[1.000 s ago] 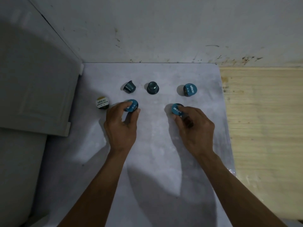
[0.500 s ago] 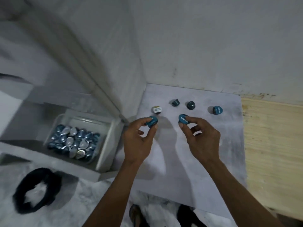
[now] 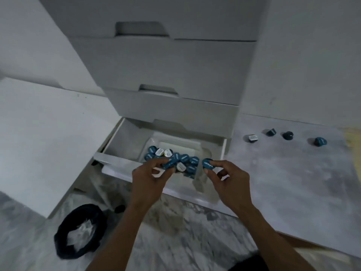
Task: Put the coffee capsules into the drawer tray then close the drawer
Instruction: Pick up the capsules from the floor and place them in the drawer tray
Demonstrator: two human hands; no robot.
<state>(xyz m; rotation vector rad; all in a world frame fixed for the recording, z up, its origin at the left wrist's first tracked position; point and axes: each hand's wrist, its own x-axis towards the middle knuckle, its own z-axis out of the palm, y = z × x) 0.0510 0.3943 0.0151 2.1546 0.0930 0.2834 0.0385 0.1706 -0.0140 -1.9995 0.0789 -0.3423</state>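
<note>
The bottom drawer (image 3: 109,144) of a white cabinet stands pulled out. Inside it a white tray (image 3: 203,151) holds several teal and white coffee capsules (image 3: 184,158). My left hand (image 3: 150,178) pinches a teal capsule (image 3: 169,164) over the front of the tray. My right hand (image 3: 228,178) holds another teal capsule (image 3: 208,164) just above the tray's right edge. To the right, several capsules lie on a grey mat: a white-topped one (image 3: 252,137), a tipped teal one (image 3: 271,132), a dark one (image 3: 288,135) and a teal one (image 3: 320,142).
The cabinet's upper drawers (image 3: 175,106) are closed above the open one. A black bag with white stuffing (image 3: 80,231) lies on the marble floor at lower left. A white board (image 3: 39,137) leans at the left. The grey mat (image 3: 293,182) covers the right side.
The view has swung left from the mat to the open drawer. Both hands lifted a teal capsule each off the mat and carried them left, over the tray.
</note>
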